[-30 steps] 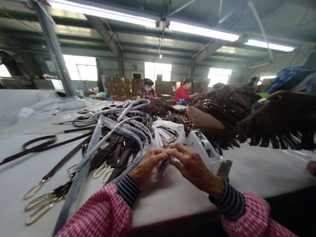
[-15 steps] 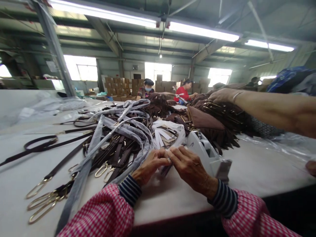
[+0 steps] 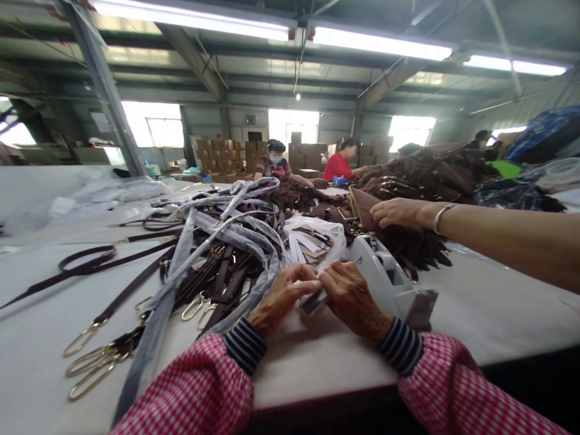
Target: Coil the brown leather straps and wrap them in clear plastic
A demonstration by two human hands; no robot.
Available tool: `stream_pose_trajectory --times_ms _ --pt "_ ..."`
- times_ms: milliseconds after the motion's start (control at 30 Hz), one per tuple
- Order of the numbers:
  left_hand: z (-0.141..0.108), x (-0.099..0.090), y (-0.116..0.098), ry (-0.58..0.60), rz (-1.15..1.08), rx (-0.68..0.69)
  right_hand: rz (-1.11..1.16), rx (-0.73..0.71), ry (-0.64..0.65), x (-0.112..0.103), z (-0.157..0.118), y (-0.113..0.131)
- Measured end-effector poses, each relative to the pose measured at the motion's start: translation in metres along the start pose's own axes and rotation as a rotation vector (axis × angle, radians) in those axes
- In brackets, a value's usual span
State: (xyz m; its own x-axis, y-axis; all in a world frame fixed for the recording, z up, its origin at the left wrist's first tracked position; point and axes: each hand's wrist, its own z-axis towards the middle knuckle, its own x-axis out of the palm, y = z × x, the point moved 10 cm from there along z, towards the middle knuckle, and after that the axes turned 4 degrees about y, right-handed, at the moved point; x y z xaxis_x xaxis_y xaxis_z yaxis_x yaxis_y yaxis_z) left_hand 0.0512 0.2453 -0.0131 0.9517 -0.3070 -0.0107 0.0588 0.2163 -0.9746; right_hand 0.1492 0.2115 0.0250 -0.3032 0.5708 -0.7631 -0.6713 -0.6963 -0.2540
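Note:
My left hand (image 3: pixel 286 296) and my right hand (image 3: pixel 352 297) meet at the fingertips over the front of the table, both pinched on something too small to make out. Just beneath them lies a small clear plastic packet (image 3: pixel 312 301). Behind the fingers sits an open clear bag (image 3: pixel 338 237) with white and tan strips inside. A white tape dispenser (image 3: pixel 378 272) stands right of my right hand. To the left is a heap of dark brown straps (image 3: pixel 226 272) with gold clasps, some wrapped in clear plastic (image 3: pixel 181 260).
Another person's arm (image 3: pixel 498 232) with a bangle reaches in from the right, its hand on a brown bag (image 3: pixel 362 205). A big pile of brown bags (image 3: pixel 421 175) lies behind. Two people sit across the table (image 3: pixel 317 386); stacked boxes (image 3: pixel 220 154) stand beyond.
The other person's arm has come lower and nearer, its hand now at the front brown bag. My hands stay together at the fingertips, slightly farther right in view.

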Motion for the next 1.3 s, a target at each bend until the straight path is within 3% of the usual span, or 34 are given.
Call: stream_pose_trajectory --times_ms 367,633,833,1000,1100,1200,1300 --pt "0.001 0.004 0.003 0.036 -0.007 -0.043 0.024 0.052 0.093 0.003 -0.02 0.009" --pt "0.003 0.006 0.01 0.03 -0.026 -0.087 0.227 0.032 0.422 0.011 -0.04 0.016" --pt "0.001 0.002 0.01 0.007 -0.086 -0.115 0.681 0.233 0.575 -0.021 -0.03 0.01" --pt "0.002 0.006 0.015 0.03 -0.126 -0.161 0.878 0.322 0.799 -0.032 -0.033 0.036" --pt "0.002 0.006 0.017 0.035 -0.132 -0.174 0.881 0.407 0.799 -0.029 -0.041 0.031" --pt "0.002 0.005 0.021 0.021 -0.137 -0.184 0.944 0.48 0.697 -0.03 -0.055 0.017" --pt "0.004 0.005 0.028 0.009 -0.152 -0.194 1.067 0.424 0.686 -0.03 -0.057 0.02"
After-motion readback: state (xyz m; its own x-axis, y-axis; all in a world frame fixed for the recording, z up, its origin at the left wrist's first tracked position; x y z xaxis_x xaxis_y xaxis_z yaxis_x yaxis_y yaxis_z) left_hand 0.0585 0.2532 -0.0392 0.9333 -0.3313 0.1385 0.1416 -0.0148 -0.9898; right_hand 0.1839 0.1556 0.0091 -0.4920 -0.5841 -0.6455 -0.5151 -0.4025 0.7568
